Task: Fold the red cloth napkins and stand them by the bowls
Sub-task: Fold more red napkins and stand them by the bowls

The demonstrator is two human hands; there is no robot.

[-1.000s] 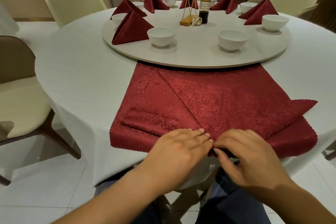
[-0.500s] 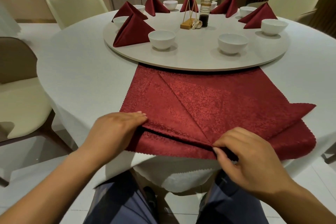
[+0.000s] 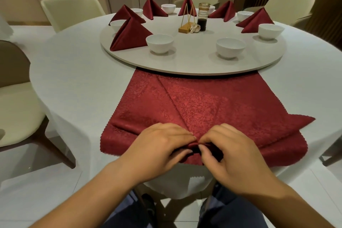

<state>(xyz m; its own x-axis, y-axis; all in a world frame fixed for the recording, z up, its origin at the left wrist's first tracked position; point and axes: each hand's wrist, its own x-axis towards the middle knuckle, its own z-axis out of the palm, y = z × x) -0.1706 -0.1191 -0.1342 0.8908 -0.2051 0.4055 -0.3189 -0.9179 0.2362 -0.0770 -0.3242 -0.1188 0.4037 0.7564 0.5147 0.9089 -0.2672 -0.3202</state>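
Pinching its near edge, my left hand (image 3: 162,146) and right hand (image 3: 228,153) grip the red napkin (image 3: 203,105) so the fold holds, I think. It lies on the table (image 3: 74,72), before a bowl (image 3: 230,47) with none.

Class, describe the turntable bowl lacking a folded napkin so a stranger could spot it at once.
Find the round turntable on the white-clothed table. Two white bowls stand along its near edge; take the right-hand bowl. The left-hand bowl has a folded red napkin beside it; this one has none.
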